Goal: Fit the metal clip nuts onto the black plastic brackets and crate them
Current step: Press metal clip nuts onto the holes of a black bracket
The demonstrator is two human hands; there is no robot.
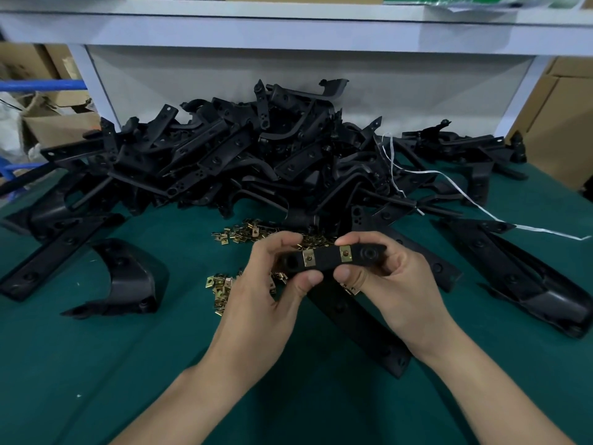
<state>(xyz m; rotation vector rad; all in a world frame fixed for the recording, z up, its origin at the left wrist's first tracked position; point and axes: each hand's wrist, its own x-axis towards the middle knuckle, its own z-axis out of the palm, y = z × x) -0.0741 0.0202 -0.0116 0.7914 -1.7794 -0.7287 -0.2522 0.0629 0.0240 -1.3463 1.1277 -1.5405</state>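
Above the table's middle I hold a black plastic bracket with both hands. My left hand pinches its left end, thumb on the front edge. My right hand pinches its right end the same way. Two brass clip nuts sit on the bracket, one left of centre and one to the right. Loose brass clip nuts lie scattered on the green mat beyond my hands, and more of them lie left of my left hand. A big heap of black brackets fills the back of the table.
The green mat covers the table. Single black brackets lie at the left, beside a curved bracket, and at the right. A white string trails over the pile. A white shelf frame stands behind. Cardboard boxes flank both sides.
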